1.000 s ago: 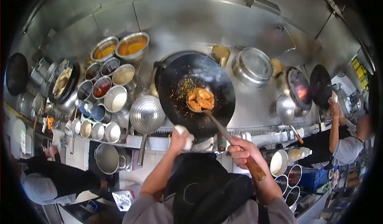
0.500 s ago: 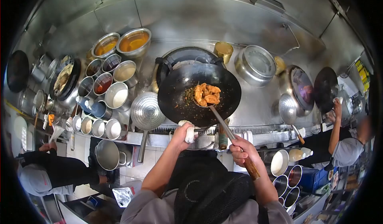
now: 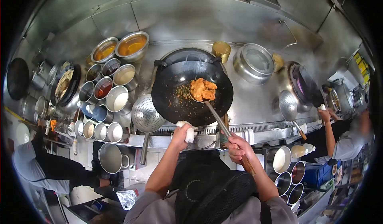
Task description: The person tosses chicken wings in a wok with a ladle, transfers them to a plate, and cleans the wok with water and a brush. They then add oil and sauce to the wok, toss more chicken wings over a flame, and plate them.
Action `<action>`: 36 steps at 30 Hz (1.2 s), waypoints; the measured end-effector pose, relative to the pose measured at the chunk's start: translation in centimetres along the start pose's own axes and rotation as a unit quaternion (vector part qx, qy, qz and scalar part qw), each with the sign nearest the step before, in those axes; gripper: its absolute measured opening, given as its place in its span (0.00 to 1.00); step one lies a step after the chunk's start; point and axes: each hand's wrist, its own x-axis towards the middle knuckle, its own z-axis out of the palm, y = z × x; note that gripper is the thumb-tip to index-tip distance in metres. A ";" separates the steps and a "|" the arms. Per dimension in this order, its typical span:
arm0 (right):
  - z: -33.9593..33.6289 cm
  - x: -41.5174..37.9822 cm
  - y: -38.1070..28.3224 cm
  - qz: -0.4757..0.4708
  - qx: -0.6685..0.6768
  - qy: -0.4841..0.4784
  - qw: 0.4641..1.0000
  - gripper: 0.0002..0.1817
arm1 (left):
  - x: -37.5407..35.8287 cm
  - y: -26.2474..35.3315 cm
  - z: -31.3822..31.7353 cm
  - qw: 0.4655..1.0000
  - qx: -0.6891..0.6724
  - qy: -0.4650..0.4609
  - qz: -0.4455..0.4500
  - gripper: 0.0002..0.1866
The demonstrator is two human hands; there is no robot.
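My left hand [image 3: 180, 137] is closed around a folded white cloth [image 3: 190, 134] at the near rim of a black wok [image 3: 169, 104]. My right hand [image 3: 240, 147] grips the wooden handle of a ladle [image 3: 218, 119]. Its shaft reaches into the wok, and its bowl is mostly hidden under a heap of orange-brown, glossy food pieces [image 3: 203, 90]. Chopped green and reddish bits [image 3: 181, 95] are scattered over the wok's inner surface, mainly left of the heap. The wok is tilted toward me over the stove ring [image 3: 187, 53].
A perforated strainer [image 3: 148, 113] and several containers of sauces and seasonings [image 3: 118, 99] stand left. Behind are bowls of orange liquid [image 3: 132, 46], a tin [image 3: 221, 51] and a lidded pot [image 3: 254, 64]. Co-workers stand at left [image 3: 48, 164] and right [image 3: 343, 138].
The wok has shifted left, with the ladle and food pieces inside. More chopped bits show beside the heap. The right-hand co-worker's wok has come down leftward to the burner.
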 end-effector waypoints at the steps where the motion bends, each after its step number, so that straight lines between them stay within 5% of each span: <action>1: 0.1 0.0 -0.1 0.001 0.000 0.000 1.000 0.16 | 0.4 -0.1 -0.1 1.000 -0.003 0.002 -0.007 0.09; 13: 1.3 -0.8 -0.7 -0.002 -0.157 0.079 0.984 0.12 | 0.0 0.4 0.9 0.996 -0.078 0.021 -0.042 0.04; 14: 1.5 -0.9 -0.9 0.008 -0.117 0.113 0.987 0.18 | 1.9 -0.8 -0.7 0.995 -0.092 -0.030 -0.030 0.08; 16: 2.4 -1.5 -1.5 0.018 -0.122 0.103 0.987 0.21 | -2.1 0.6 1.9 0.998 -0.055 0.021 -0.014 0.10; 18: 1.9 -1.9 -2.0 0.044 -0.116 0.101 0.987 0.17 | -1.5 -0.2 0.0 0.998 -0.034 0.010 -0.047 0.07; 22: 2.7 -1.4 -2.2 0.071 -0.158 0.123 0.977 0.07 | 2.5 -2.8 -4.4 0.982 0.139 0.052 0.119 0.13; 25: 3.4 -0.1 -2.7 0.091 -0.134 0.109 0.981 0.05 | 2.8 -4.9 -7.0 0.900 0.321 0.066 0.287 0.32; 30: 8.7 -2.6 -5.5 0.080 -0.074 0.024 0.994 0.10 | 1.9 -5.0 -8.3 0.840 0.431 0.098 0.314 0.33; 36: 6.1 -2.9 -5.3 0.024 0.077 -0.103 0.991 0.26 | 2.2 -5.8 -7.7 0.861 0.387 0.113 0.310 0.31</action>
